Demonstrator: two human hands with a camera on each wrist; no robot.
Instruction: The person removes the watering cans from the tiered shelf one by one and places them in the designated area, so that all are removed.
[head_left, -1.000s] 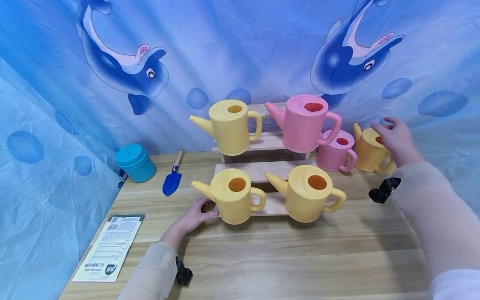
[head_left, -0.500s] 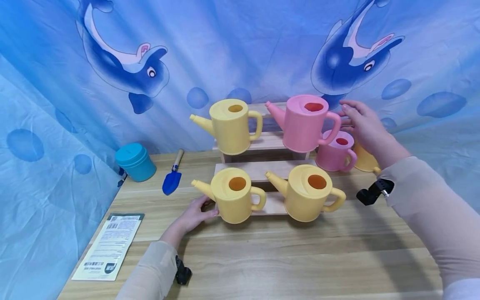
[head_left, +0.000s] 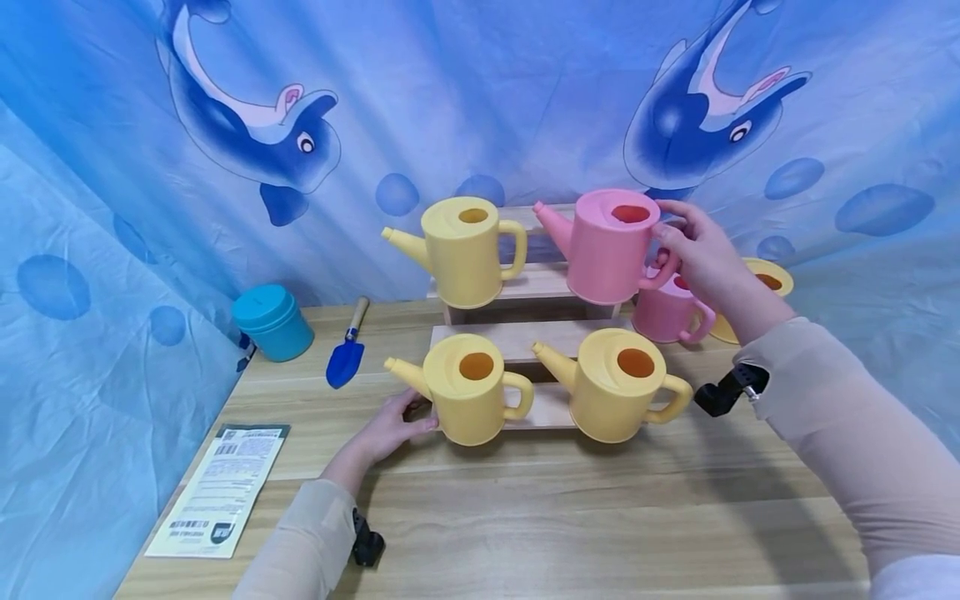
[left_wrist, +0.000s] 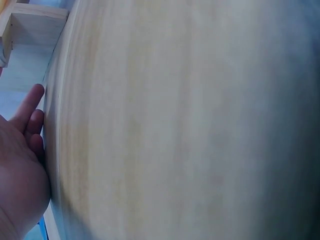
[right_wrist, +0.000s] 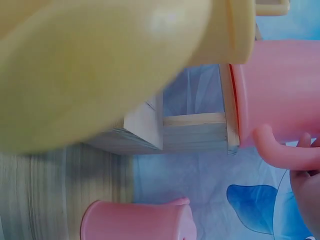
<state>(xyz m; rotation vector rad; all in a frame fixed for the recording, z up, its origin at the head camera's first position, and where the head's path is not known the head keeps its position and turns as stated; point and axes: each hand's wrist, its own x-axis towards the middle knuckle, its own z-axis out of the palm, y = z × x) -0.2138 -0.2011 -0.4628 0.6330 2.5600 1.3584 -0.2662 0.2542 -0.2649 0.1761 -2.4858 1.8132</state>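
A pink watering can (head_left: 609,258) stands on the top right of a stepped wooden stand (head_left: 517,340), and my right hand (head_left: 703,257) grips its handle, fingers passing through the loop in the right wrist view. Beside it is a yellow watering can (head_left: 463,258). Two more stand on the lowest step, a left yellow can (head_left: 465,408) and a right yellow can (head_left: 611,404). At the left end of that step my left hand (head_left: 388,429) holds the board, thumb in front and fingers behind it; the left wrist view shows several fingers low beside the tabletop.
On the table behind the right arm are another pink can (head_left: 662,321) and a partly hidden yellow can (head_left: 776,271). To the left lie a blue trowel (head_left: 346,360), a teal lidded pot (head_left: 272,323) and a printed packet (head_left: 219,492). A blue dolphin curtain (head_left: 510,92) hangs behind.
My right hand has moved left from the yellow can at the far right to the upper pink can's handle and taken hold of it. The left hand stays in place.
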